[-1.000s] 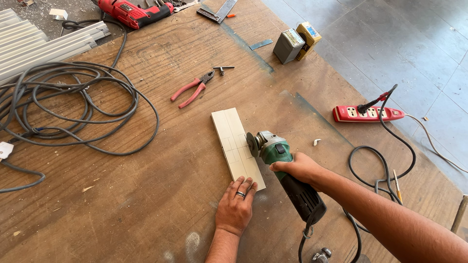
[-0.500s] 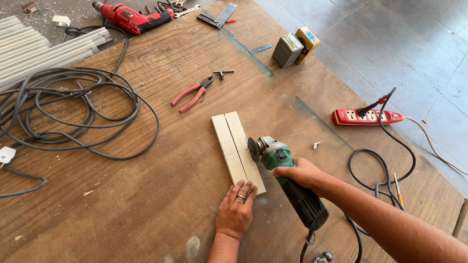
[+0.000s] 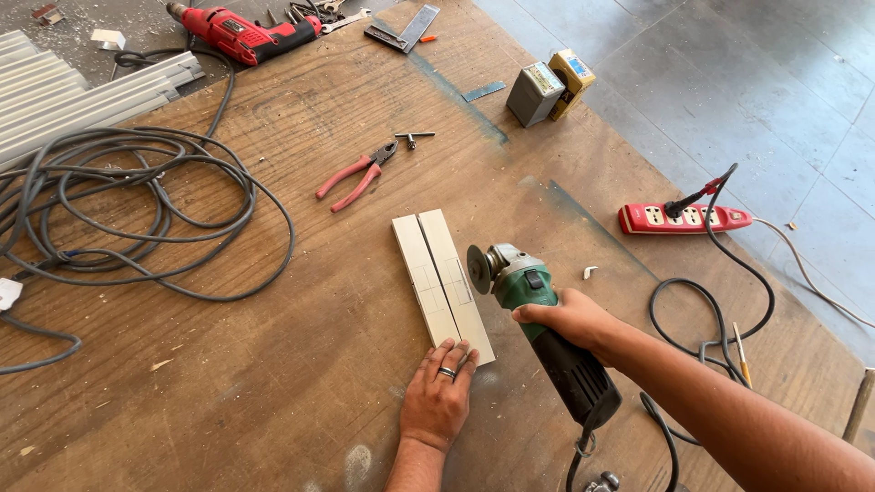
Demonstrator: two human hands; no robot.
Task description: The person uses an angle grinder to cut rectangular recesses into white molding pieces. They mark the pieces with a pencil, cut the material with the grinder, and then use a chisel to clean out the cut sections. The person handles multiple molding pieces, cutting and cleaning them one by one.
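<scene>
Scuffed plywood tabletop — left hand flat, pressing pale split plastic strip; at 3 o'clock, right hand gripping green-black angle grinder.

Pliers behind the two strips, cable coil left, grinder right.

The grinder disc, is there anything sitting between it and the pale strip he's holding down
Nothing visible. The grinder disc, on the tool in the right hand, sits just right of the pale strip, only bare board between. The left hand presses the strip's near end, clear of the disc.
</scene>
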